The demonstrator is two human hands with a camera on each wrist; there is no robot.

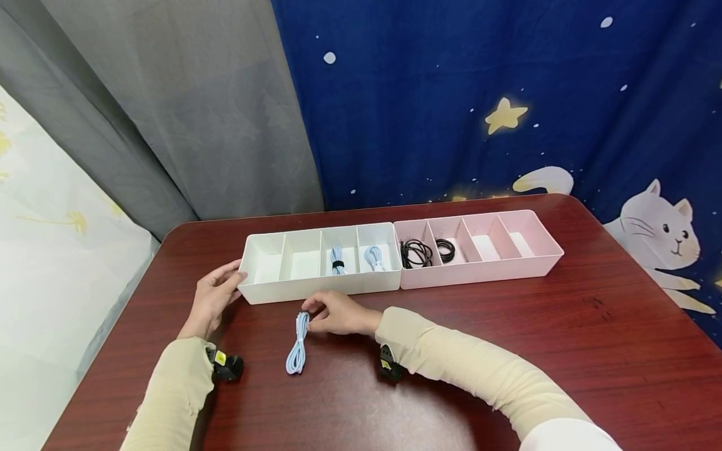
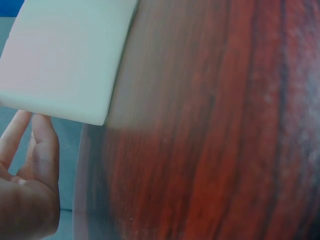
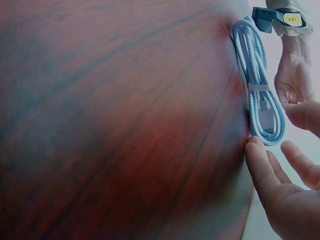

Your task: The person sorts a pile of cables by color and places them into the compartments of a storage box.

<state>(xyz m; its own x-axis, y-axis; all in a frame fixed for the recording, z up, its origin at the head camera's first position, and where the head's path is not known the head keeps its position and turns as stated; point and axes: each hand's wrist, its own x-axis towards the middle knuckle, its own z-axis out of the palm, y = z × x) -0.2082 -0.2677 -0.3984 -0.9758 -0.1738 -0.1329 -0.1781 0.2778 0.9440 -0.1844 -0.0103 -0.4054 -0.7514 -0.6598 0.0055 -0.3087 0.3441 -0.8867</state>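
Note:
A light-blue cable [image 1: 298, 344], looped into a long bundle and bound at its middle, lies on the table. My right hand [image 1: 335, 313] is at the bundle's far end, with index fingertip and thumb on either side of it. In the right wrist view, the fingertips are right at the loops of the cable [image 3: 257, 82]. My left hand [image 1: 214, 297] touches the left end of a white divided box [image 1: 321, 289]. Seen from the left wrist, fairly straight fingers [image 2: 46, 150] meet the edge of the white box [image 2: 60, 60].
Two blue cable bundles [image 1: 337, 260] sit in the white box's two right compartments. A pink divided box [image 1: 479, 270] abuts it on the right, holding black coiled cables [image 1: 417, 254] in its two left compartments. Curtains [image 1: 423, 125] hang behind the dark red table [image 1: 451, 344].

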